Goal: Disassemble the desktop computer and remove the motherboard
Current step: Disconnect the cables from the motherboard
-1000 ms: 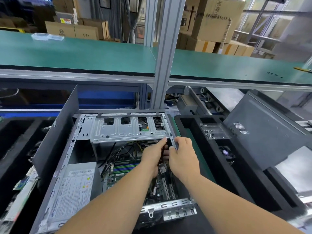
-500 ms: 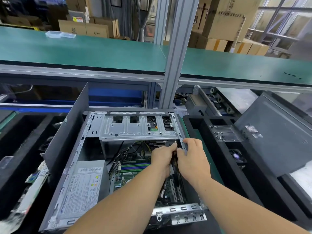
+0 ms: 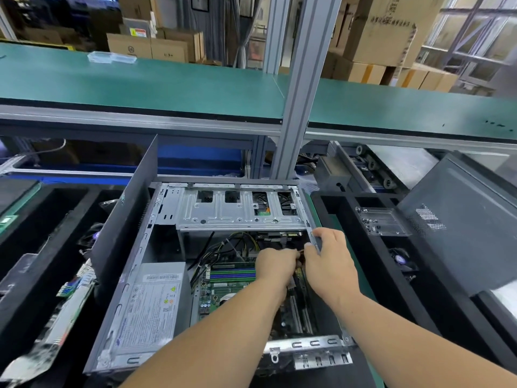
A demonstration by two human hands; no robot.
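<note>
An open desktop case (image 3: 131, 275) lies on its side with the green motherboard (image 3: 223, 287) showing inside. A silver drive cage (image 3: 237, 211) spans its far end and a grey power supply (image 3: 148, 309) fills its near left corner. My left hand (image 3: 275, 266) reaches down over the board, fingers curled around a small cable connector. My right hand (image 3: 330, 264) meets it there, fingertips pinching the same connector, thumb against the case's right rail. The connector itself is mostly hidden between the fingers.
A grey side panel (image 3: 123, 228) stands upright along the case's left. Black foam trays (image 3: 358, 228) flank the case; the left one holds circuit boards (image 3: 72, 301). Another dark case panel (image 3: 458, 228) leans at right. A green shelf (image 3: 167, 85) and metal post (image 3: 302, 88) rise behind.
Both hands have dropped slightly lower into the case, away from the drive cage edge, still working together at the same spot. The view shifted a little to the left.
</note>
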